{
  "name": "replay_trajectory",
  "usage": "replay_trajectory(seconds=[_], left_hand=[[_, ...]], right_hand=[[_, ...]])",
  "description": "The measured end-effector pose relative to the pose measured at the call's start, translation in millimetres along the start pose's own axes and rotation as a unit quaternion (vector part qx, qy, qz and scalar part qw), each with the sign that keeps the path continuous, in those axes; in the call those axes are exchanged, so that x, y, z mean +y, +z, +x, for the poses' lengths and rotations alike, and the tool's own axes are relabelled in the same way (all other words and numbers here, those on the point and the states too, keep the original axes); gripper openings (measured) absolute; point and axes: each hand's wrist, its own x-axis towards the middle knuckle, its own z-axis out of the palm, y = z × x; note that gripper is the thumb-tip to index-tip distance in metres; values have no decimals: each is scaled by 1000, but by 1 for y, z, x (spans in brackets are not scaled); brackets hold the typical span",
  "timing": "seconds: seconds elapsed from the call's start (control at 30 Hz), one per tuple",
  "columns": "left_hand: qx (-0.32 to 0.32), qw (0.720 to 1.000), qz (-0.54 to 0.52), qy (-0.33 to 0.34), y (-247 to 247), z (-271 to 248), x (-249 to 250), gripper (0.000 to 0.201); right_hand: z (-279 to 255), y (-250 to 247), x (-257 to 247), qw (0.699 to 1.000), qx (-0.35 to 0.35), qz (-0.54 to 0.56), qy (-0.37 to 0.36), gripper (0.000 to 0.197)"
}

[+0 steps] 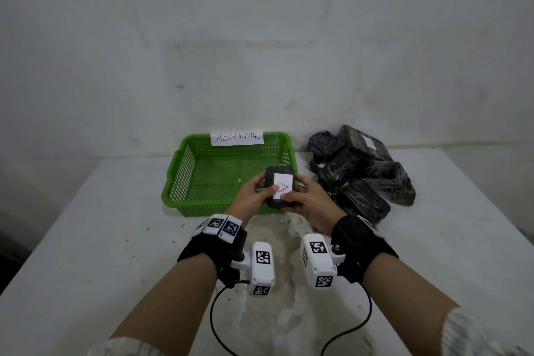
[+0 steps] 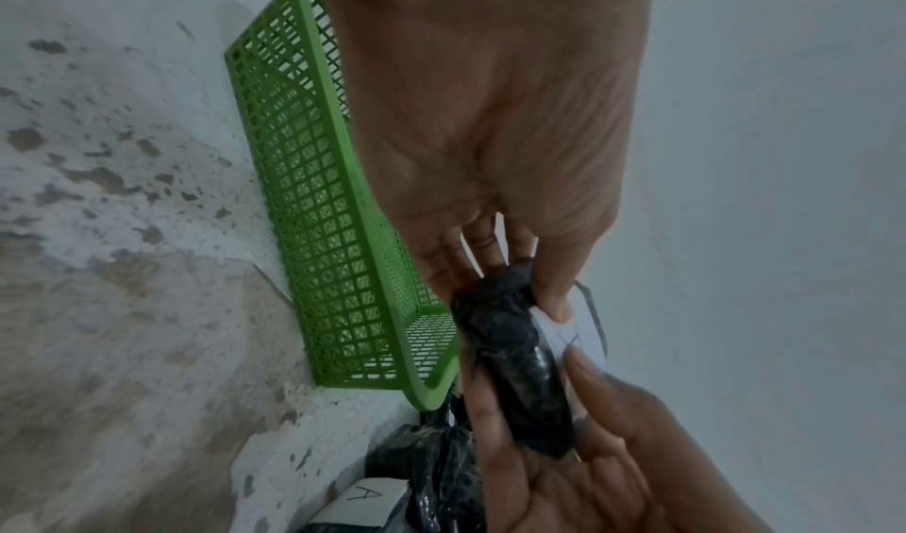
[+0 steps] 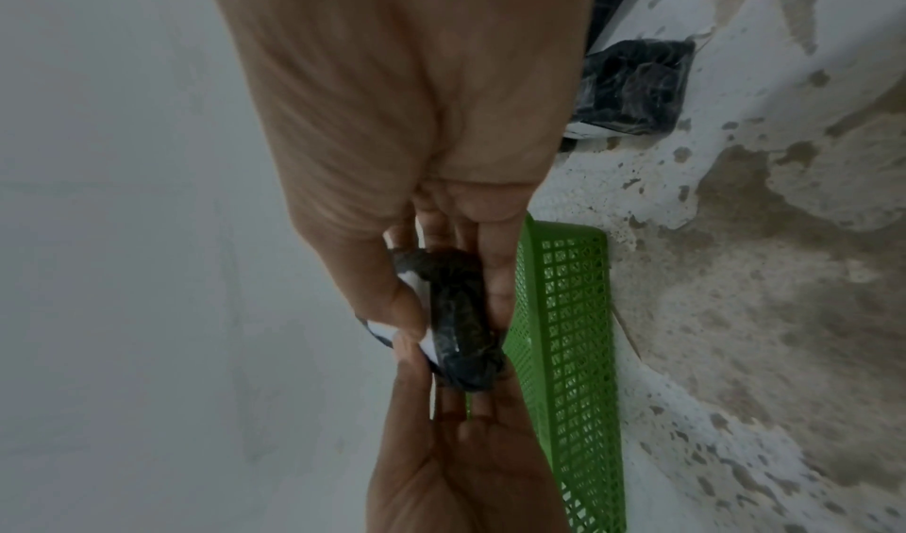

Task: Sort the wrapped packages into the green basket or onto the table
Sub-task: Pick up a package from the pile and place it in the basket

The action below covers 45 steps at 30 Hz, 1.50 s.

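Black-wrapped package [image 1: 281,188] with the "A" label sits pinched between your left hand [image 1: 250,193] and right hand [image 1: 310,199], fingers curled on its sides, hovering over the green basket's [image 1: 185,159] near-right corner, so dropping in is just straight ahead.

both hands [image 3: 441,231] pinch a black package [image 3: 458,320] just beside the green basket [image 3: 569,348] on the desk [image 3: 735,270].

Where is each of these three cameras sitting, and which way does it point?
Head: on the person's head, looking forward and down at the table, basket, pile; both forearms and hands show.
Left wrist: looks along the left hand at the package; right hand opposite.
Right wrist: looks along the right hand, package ahead, left hand opposite.
All three share the package and basket.
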Motion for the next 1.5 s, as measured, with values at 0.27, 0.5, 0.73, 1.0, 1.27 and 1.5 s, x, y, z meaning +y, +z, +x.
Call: replay_trajectory(seconds=[0.27,0.5,0.73,1.0,1.27,1.5], left_hand=[[40,998,38,31,2,-4,-6,65],[54,996,-66,8,3,-8,-9,17],[-33,999,-7,-36,15,-11,3,36],[-38,999,-27,7,12,-8,8,44],[41,995,71,54,20,-7,5,34],[75,995,-3,60,14,-6,6,37]], right_hand=[[-6,3,8,994,10,-102,-33,54],[-12,3,-2,989,41,-124,-70,24],[-7,2,11,962,83,-225,-133,11],[-15,4,4,991,2,-134,22,23],[-14,9,8,992,70,-93,-51,21],[-15,2,4,996,8,-84,-42,33]])
